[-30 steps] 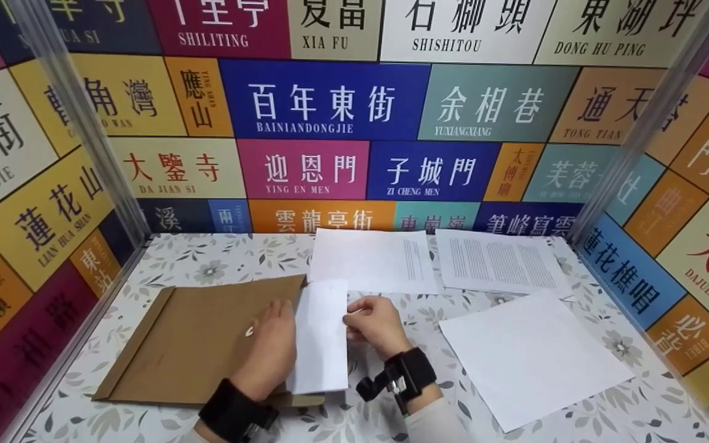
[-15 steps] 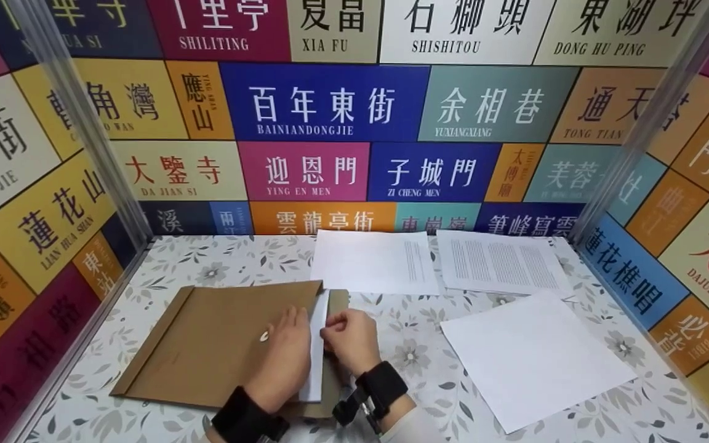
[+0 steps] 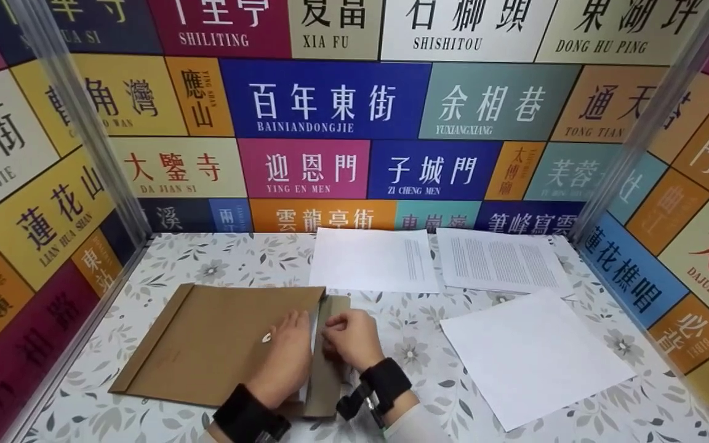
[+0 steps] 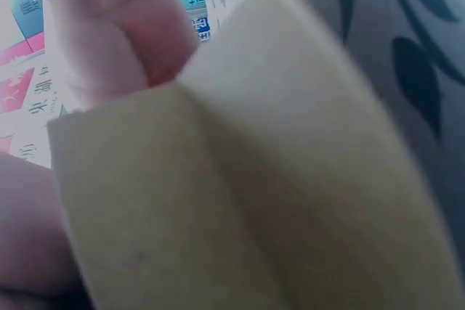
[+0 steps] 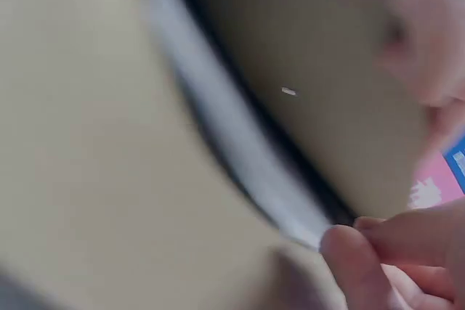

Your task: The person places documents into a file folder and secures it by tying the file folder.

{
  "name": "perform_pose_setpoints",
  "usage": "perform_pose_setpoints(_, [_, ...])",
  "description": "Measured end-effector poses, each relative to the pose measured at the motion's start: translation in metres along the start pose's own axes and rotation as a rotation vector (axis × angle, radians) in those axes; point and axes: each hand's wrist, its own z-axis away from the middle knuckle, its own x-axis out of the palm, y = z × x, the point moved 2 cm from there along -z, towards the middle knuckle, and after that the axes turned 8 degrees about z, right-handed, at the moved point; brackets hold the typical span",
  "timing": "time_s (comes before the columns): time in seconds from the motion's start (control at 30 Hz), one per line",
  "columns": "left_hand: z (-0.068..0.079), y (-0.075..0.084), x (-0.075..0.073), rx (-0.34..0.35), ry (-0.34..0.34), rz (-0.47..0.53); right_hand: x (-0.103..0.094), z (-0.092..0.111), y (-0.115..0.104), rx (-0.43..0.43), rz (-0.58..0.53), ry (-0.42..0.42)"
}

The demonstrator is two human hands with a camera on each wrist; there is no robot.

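Observation:
A brown kraft envelope lies on the table with its mouth facing right and its flap spread out. My left hand rests on the envelope's upper face beside the mouth, fingers fairly straight, its thumb hidden. White paper sits inside, with only a narrow strip showing at the mouth in the right wrist view. At that strip's edge, my right hand pinches the paper between thumb and finger. The left wrist view shows the creased flap close up, partly covering the hands.
Two printed sheets lie along the back of the patterned table: one on the left and one on the right. A blank white sheet lies at an angle on the right. Sign-covered walls enclose the back and sides.
The white paper has slid left into the envelope, from a wide visible band to a sliver. My right hand has moved left with it, and the envelope has shifted slightly right.

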Motion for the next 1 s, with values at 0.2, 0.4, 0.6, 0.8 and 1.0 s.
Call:
perform_pose_setpoints(0.2, [-0.001, -0.005, 0.01, -0.088, -0.076, -0.062, -0.032, -0.012, 0.012, 0.119, -0.104, 0.031])
perform_pose_setpoints(0.4, [-0.001, -0.008, 0.011, -0.147, -0.13, -0.09, -0.049, -0.018, 0.02, 0.165, -0.106, 0.042])
perform_pose_setpoints(0.6, [0.002, -0.01, 0.014, -0.143, -0.112, -0.115, -0.05, -0.017, 0.021, 0.135, 0.008, 0.001])
perform_pose_setpoints(0.8, [0.001, -0.008, 0.011, -0.167, -0.113, -0.109, -0.051, -0.017, 0.021, 0.137, 0.051, -0.016])
perform_pose_setpoints(1.0, [-0.001, 0.001, 0.004, -0.163, -0.089, -0.091, -0.069, -0.018, 0.022, 0.147, 0.104, 0.02])
